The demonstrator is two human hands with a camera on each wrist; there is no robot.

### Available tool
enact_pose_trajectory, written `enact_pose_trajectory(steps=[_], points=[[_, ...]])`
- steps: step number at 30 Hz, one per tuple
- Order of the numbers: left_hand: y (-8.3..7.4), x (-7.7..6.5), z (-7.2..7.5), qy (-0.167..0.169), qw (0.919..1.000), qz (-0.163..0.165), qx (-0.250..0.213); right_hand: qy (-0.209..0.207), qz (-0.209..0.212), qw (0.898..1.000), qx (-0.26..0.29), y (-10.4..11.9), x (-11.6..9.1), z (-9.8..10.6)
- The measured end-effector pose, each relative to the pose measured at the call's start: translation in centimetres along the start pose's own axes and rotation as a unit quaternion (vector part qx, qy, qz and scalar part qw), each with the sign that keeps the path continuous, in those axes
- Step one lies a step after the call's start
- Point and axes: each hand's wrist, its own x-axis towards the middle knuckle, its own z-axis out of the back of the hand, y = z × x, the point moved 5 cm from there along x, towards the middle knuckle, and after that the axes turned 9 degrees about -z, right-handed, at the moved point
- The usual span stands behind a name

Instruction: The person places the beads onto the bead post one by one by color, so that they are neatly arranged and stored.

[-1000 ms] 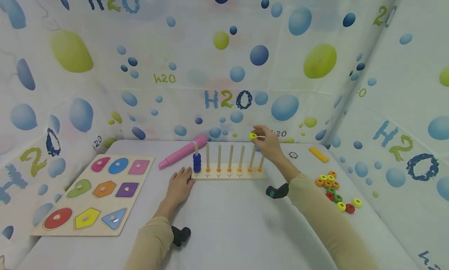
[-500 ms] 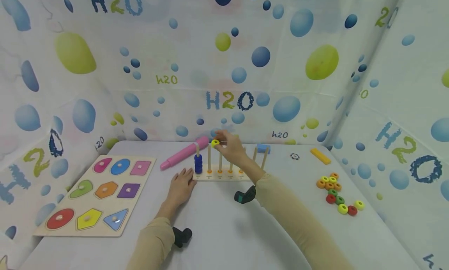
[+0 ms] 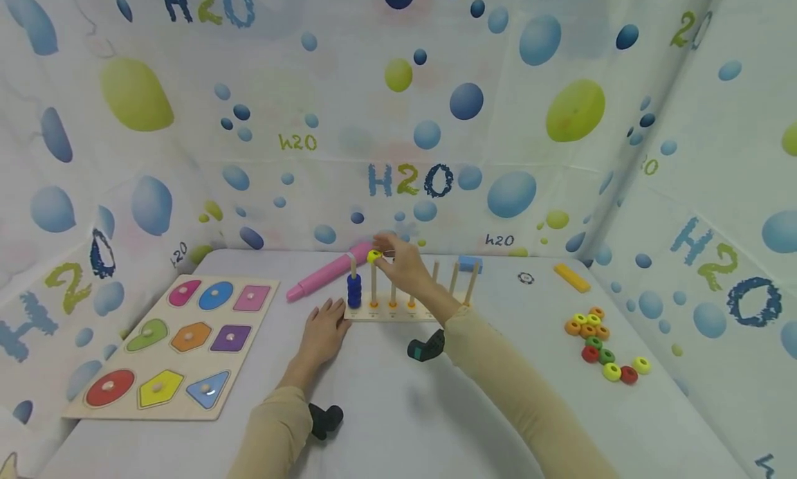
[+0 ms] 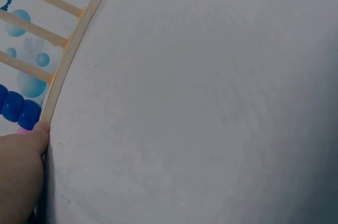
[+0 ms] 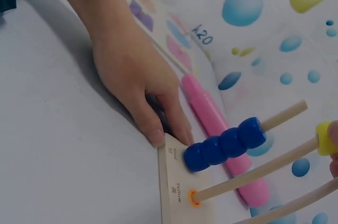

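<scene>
1 yellow bead (image 3: pixel 373 256) pinched in right grip (image 3: pixel 403 264), at tip of second peg (image 3: pixel 373 283) from left. Left grip (image 3: pixel 322 332), fingers straight, touches rack (image 3: pixel 382 315). 4 blue beads (image 3: pixel 354 291), 7 pegs (image 3: pixel 472 284).

I'm reading "H2O" and "h2O" across the bubble-printed backdrop (image 3: pixel 349 70), while "Yellow" is showing on the wooden peg board (image 5: pixel 182 179).
</scene>
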Motion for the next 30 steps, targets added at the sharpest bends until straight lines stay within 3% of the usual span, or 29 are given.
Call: enact_pose_trajectory(steps=[14, 21, 30], points=[[-0.1, 0.6, -0.1, 0.011, 0.9999, 0.008, 0.001, -0.031, 0.012, 0.999, -0.005, -1.4, 0.1, 2.6], [-0.1, 0.5, 0.0, 0.012, 0.9999, 0.007, -0.001, -0.072, -0.015, 0.997, -0.011, -3.8, -0.7, 6.1], [-0.1, 0.5, -0.1, 0.010, 0.9999, 0.002, 0.002, -0.128, -0.101, 0.987, -0.011, -8.1, -3.3, 12.6]])
